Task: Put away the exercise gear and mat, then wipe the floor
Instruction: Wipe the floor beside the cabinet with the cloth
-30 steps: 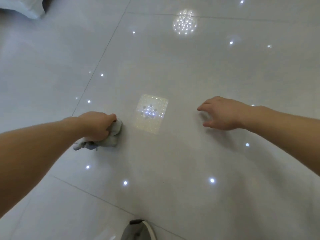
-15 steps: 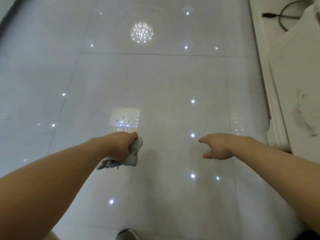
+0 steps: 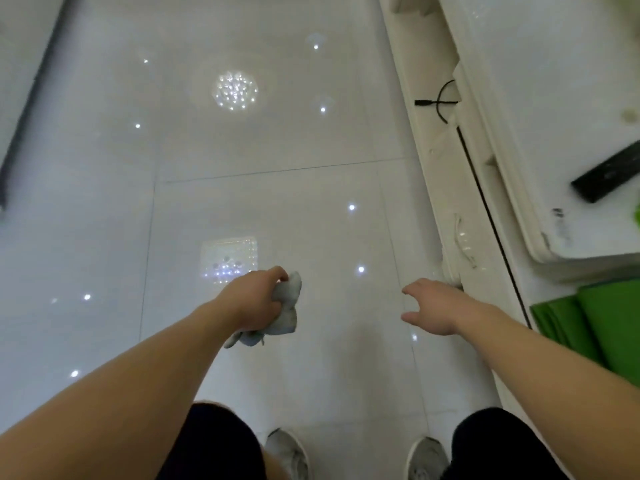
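Note:
My left hand (image 3: 254,299) is closed around a crumpled grey cloth (image 3: 285,308), held out in front of me above the glossy white tiled floor (image 3: 259,209). My right hand (image 3: 434,308) hangs empty to the right of it, fingers spread and palm down. A rolled green mat (image 3: 602,327) lies at the right edge, beside a white cabinet (image 3: 540,109). Both of my shoes (image 3: 289,453) stand on the floor at the bottom of the view.
The white cabinet with its low base runs along the right side. A black cable (image 3: 441,102) lies on the base and a black flat object (image 3: 609,178) sits on top. A dark strip (image 3: 27,109) borders the floor at the far left.
The view has risen and swung right, bringing the cabinet, the green mat and my legs into sight. The cloth stays in my left hand, lifted off the floor. My right hand remains empty.

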